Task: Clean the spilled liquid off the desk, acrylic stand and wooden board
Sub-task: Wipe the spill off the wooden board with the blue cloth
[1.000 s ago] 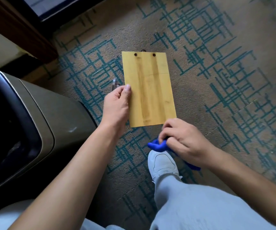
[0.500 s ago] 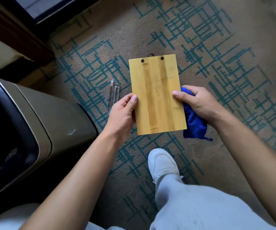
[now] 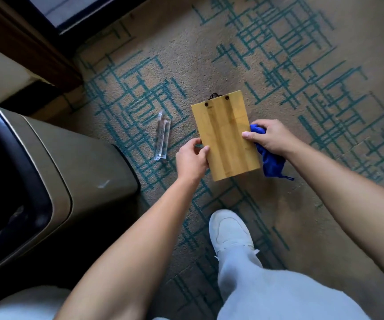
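There was one board (image 3: pixel 225 137). There was one blue cloth (image 3: pixel 270 161). One clear stand (image 3: pixel 161 135) lay on the carpet (image 3: pixel 302 65). There were two hands, a left hand (image 3: pixel 192 159) and a right hand (image 3: pixel 268 138). There was one white shoe (image 3: pixel 230 232) and one bin (image 3: pixel 75 158).

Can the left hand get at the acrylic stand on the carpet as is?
Probably not yet: the left hand grips the wooden board. Once freed, the path to the acrylic stand looks open.

Wooden board (image 3: pixel 225 137) between both hands; acrylic stand (image 3: pixel 161 136) left on carpet (image 3: pixel 278 54), apparently flat
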Demonstrator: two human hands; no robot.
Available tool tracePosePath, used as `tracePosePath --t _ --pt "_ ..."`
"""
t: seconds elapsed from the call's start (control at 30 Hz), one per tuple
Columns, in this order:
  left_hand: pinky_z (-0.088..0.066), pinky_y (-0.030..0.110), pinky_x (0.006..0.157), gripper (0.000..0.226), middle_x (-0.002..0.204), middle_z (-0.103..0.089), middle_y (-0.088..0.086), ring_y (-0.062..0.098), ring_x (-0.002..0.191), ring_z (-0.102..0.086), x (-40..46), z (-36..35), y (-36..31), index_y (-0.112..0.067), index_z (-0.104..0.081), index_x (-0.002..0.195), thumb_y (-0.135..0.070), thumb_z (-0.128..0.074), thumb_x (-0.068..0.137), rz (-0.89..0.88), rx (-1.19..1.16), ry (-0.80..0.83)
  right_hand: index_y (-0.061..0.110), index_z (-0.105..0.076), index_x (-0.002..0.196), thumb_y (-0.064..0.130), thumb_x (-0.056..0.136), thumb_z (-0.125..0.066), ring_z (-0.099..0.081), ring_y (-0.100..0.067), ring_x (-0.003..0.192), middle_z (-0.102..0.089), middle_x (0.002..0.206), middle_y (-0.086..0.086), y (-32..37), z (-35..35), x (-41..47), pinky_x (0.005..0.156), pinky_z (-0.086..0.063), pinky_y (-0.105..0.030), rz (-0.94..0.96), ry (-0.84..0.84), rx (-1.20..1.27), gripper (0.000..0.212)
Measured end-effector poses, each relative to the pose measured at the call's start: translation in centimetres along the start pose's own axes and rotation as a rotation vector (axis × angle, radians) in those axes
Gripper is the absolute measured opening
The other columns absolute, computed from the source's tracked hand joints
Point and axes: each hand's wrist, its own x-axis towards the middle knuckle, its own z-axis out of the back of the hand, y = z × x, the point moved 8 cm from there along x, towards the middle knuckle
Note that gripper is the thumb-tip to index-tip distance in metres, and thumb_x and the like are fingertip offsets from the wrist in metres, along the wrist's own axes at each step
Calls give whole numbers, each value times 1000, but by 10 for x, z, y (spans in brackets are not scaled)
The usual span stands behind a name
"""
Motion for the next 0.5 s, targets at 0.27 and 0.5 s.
tracePosePath --t 0.27,0.5 --pt "-59 39 83 27 102 -76 -3 20 93 -70 25 -3 7 -31 -71 118 -35 -65 92 24 135 -93 25 -69 115 49 85 -72 -61 -26 105 -68 108 -2 -8 -11 30 93 -48 -38 -26 -66 -132 39" --pt "-56 36 89 22 107 -77 -3 20 98 -70 29 -1 13 -28 -75 110 -37 -67 91 77 220 -173 30 -67 117 52 82 -73 -60 -28 112 -68 120 -4 -7 -16 44 97 -48 -41 -37 -129 -201 42"
